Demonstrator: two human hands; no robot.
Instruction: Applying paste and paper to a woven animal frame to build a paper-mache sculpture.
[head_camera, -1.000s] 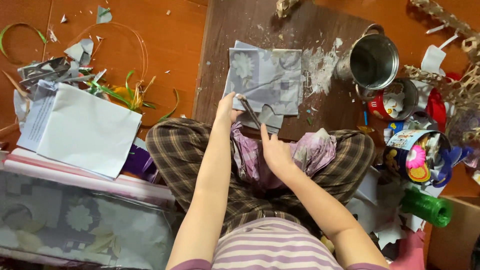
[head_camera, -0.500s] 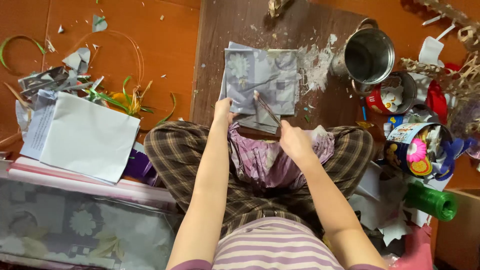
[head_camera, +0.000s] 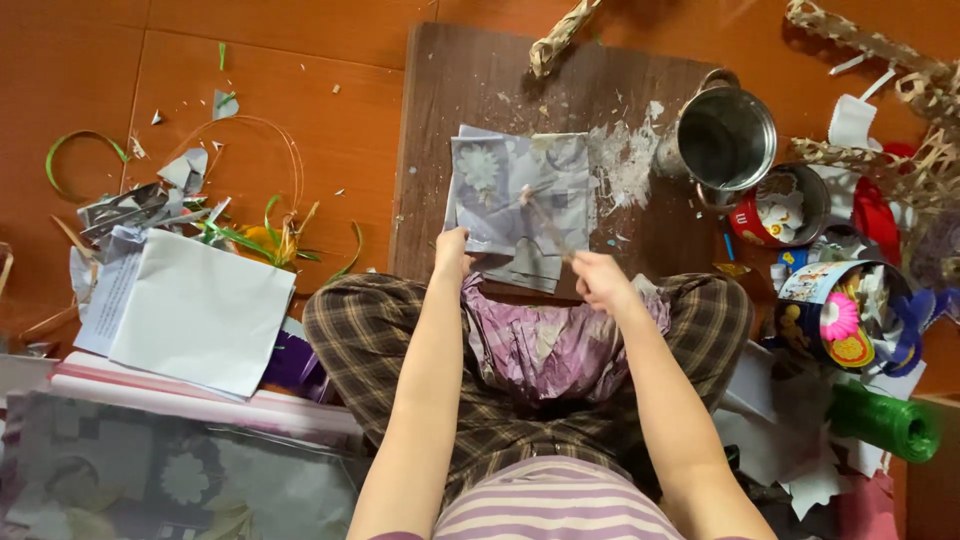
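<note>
Left hand: fingers curled together, pressing down on the lower left edge of the grey-blue sheet of flower-printed paper. Nothing is enclosed in the hand; it pins the sheet flat.

Right hand: closed in a fist around the handle of a thin brush-like stick, whose far end slants up and left and rests on the middle of the sheet.

Flower-printed paper: lies on the dark brown wooden board on the orange floor, just ahead of the person's crossed legs in checked trousers. White smears mark the board beside the sheet's right edge.

Steel pot with handles: stands at the board's right edge, near the sheet but apart from it.

Red round tin and blue printed tin holding a pink flower: right of the board.

Green spool of cord: lower right.

White sheet of paper: left of the legs, on stacked wrapping.
</note>
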